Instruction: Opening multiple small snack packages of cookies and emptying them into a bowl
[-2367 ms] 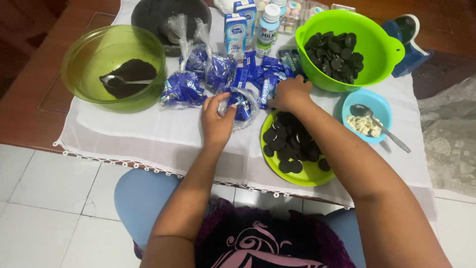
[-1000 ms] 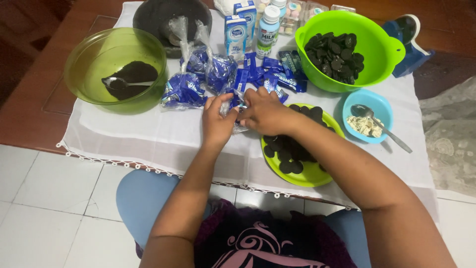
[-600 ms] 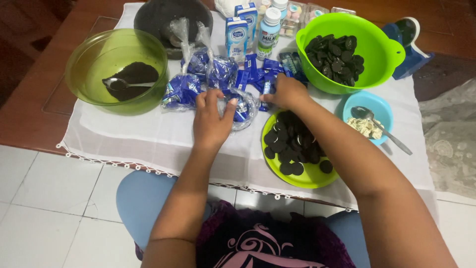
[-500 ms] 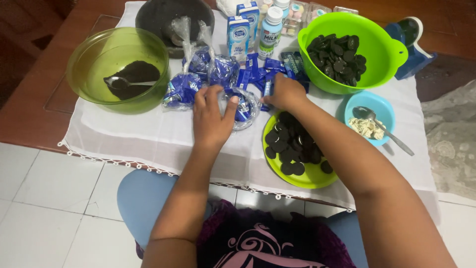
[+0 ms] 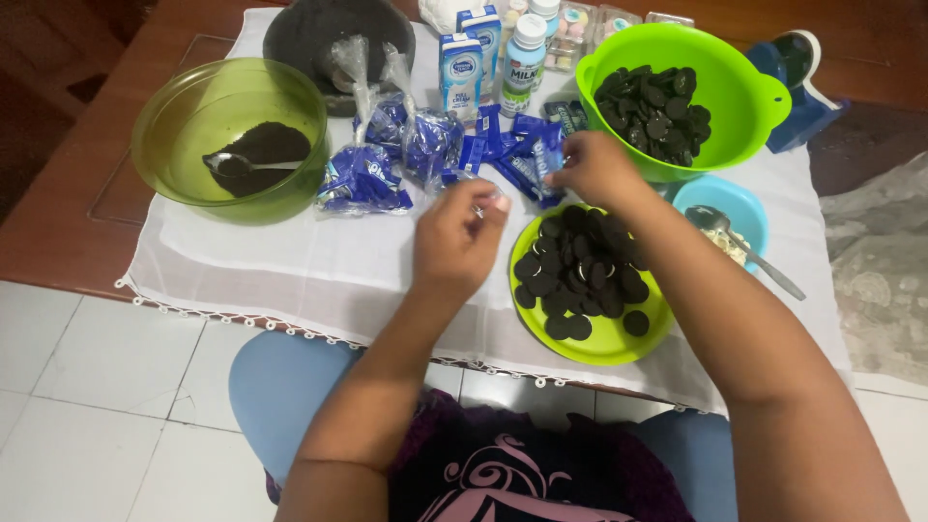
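Blue snack packets [image 5: 522, 155] near the cloth's far edge | I see right hand [image 5: 594, 169] pinching one | left hand [image 5: 454, 242] curled, grip unclear | lime plate [image 5: 619, 338] of dark cookies at the near edge

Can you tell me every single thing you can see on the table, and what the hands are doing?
olive-green glass bowl: one, far left on the cloth, dark crumbs and a spoon inside
clear bags of blue wrappers: about three, tied, middle back
loose blue snack packets: a small pile, by the right hand
cartons: two, white and blue, at the back
bottle: one, white with blue cap, beside the cartons
lime-green bowl: one, back right, full of dark cookie halves
lime-green plate: one, front right, piled with dark round cookies
small blue bowl: one, right, white cream and a spoon
dark bowl: one, back
white cloth: one, over the wooden table
left hand: pinching something small, too small to tell
right hand: on the blue packets
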